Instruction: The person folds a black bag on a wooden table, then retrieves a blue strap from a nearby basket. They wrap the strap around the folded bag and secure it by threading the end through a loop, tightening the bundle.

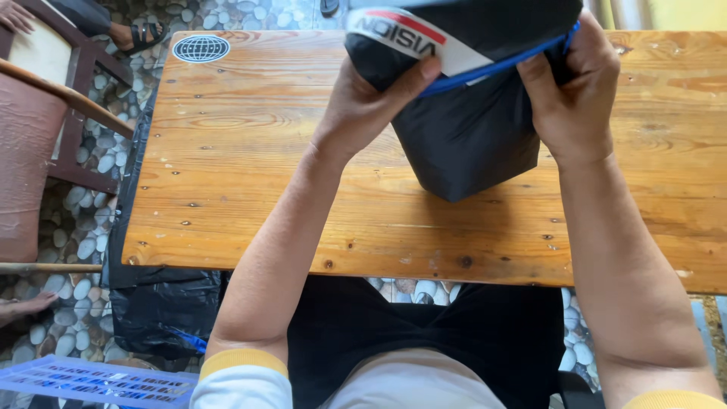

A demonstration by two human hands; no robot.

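Observation:
A black bag (466, 140) with a blue-edged rim and a white, red and black label stands upright on the wooden table (250, 182). My left hand (371, 98) grips the bag's top edge on the left, thumb over the label. On the right, my right hand (572, 87) clamps the same rim, fingers curled over the blue edging. The inside of the bag is hidden.
A round globe sticker (201, 48) lies at the table's far left corner. A black plastic sheet (163, 310) hangs under the table's left side over a pebble floor. A blue plastic crate (98, 382) sits lower left. Wooden furniture (45, 113) and another person's sandalled foot (140, 34) are at the left.

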